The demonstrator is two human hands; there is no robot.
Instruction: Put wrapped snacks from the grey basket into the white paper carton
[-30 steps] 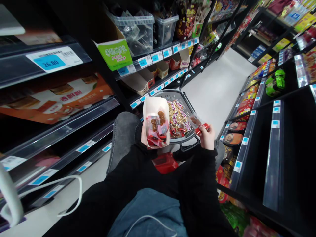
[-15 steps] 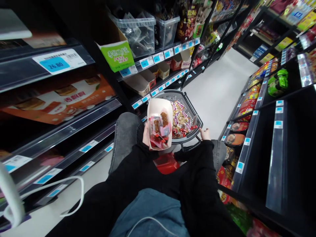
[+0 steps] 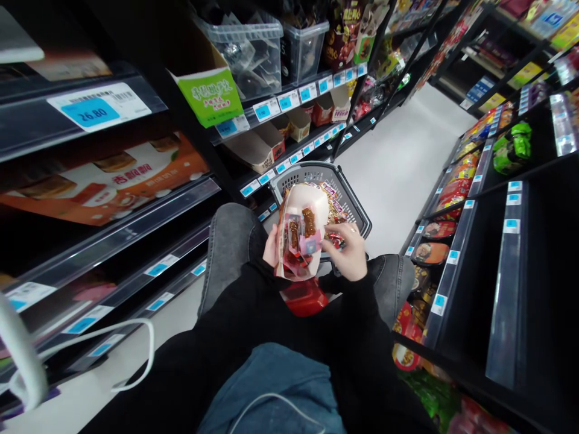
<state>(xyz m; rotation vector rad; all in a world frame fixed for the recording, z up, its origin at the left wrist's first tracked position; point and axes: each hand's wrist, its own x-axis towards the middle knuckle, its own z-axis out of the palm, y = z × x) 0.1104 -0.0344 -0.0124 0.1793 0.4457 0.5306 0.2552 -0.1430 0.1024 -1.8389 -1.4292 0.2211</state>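
My left hand (image 3: 271, 246) grips the left side of an open cardboard box (image 3: 311, 196), white inside and tilted toward me. Several small snack packets lie in it, with clear windows, brown pieces and red or pink ends. At the box's right side, my right hand (image 3: 349, 248) pinches the pink edge of one snack packet (image 3: 311, 241). Beyond the box stands a grey shopping basket (image 3: 357, 205) holding many gold and purple wrapped snacks (image 3: 335, 208), partly hidden by the box and my right hand. Between my knees is a red container (image 3: 304, 296), partly covered by my sleeves.
Shelves with blue price tags (image 3: 266, 110) rise on the left, carrying clear plastic bins (image 3: 246, 57) and a green-fronted carton (image 3: 210, 96). Packaged foods (image 3: 434, 253) fill low shelves on the right. A white cable (image 3: 147, 349) hangs at lower left. Pale floor (image 3: 393, 157) runs between the shelves.
My right hand has left the basket's right rim and moved left to a packet in the box. The box has shifted slightly right and turned in my left hand.
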